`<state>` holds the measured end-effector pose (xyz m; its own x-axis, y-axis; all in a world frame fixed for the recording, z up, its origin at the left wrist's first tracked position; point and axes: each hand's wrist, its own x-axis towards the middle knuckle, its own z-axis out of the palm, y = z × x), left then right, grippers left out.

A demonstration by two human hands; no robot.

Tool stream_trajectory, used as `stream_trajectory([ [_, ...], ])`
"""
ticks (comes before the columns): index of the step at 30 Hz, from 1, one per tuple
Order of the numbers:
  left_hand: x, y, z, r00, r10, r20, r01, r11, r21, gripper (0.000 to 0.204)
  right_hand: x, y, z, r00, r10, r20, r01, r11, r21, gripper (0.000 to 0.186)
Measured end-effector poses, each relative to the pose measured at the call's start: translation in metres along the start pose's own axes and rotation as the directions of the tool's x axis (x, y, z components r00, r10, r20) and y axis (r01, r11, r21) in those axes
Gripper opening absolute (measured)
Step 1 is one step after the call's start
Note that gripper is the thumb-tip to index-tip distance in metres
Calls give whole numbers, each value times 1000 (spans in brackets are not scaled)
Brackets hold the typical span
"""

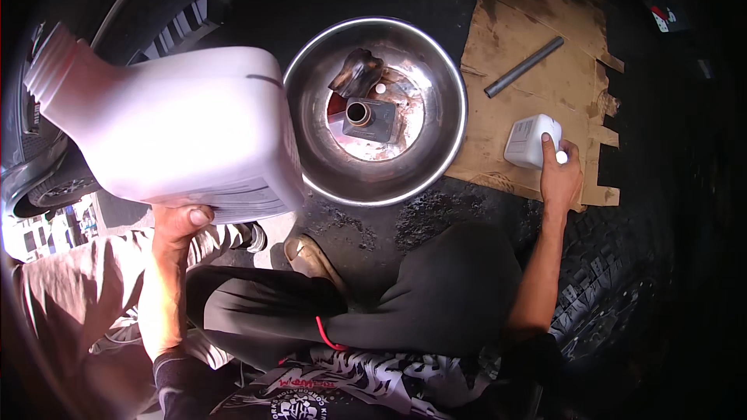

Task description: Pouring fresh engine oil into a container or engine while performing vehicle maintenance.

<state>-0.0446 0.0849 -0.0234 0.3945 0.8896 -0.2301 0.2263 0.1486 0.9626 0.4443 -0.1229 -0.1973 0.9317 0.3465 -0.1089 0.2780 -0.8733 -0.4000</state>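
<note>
My left hand (180,222) grips a large white plastic jug (179,124) from below, its thumb showing against the lower side. The jug lies tilted on its side in the air, its uncapped threaded neck pointing to the upper left. My right hand (562,179) is closed round a small white plastic bottle (527,142) with a white cap (561,157), over the cardboard; most of its fingers are hidden. Between the hands stands a round metal basin (315,167). In it are a dark square container (379,124) with an open neck, a crumpled dark piece (358,72) and a small white round thing (380,89).
A dark tube (525,67) lies on the stained cardboard sheet (498,31) at the right. Below it is a knobbly tyre (603,295). Another person's trouser leg (62,288) and a vehicle (54,157) are at the left.
</note>
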Motion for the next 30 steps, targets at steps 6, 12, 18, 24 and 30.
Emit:
stream_trajectory([
  [6,-40,-14,-12,938,254,-238,-326,880,-346,59,10,5,9,989,-129,-76,131,991,20,38],
  [12,-69,6,3,924,316,-215,-377,840,-391,34,32,26,-8,964,-207,-168,217,975,50,40],
  [18,-90,-16,-35,876,363,-317,-471,788,-397,57,7,10,-41,927,-373,-46,373,928,-5,33],
  [24,-106,-16,-95,869,409,-278,-495,712,-499,43,-69,-85,-103,812,-566,140,573,820,-9,30],
  [30,-123,-36,-161,683,430,-590,-702,610,-367,55,-161,-208,-122,556,-804,211,792,589,159,30],
])
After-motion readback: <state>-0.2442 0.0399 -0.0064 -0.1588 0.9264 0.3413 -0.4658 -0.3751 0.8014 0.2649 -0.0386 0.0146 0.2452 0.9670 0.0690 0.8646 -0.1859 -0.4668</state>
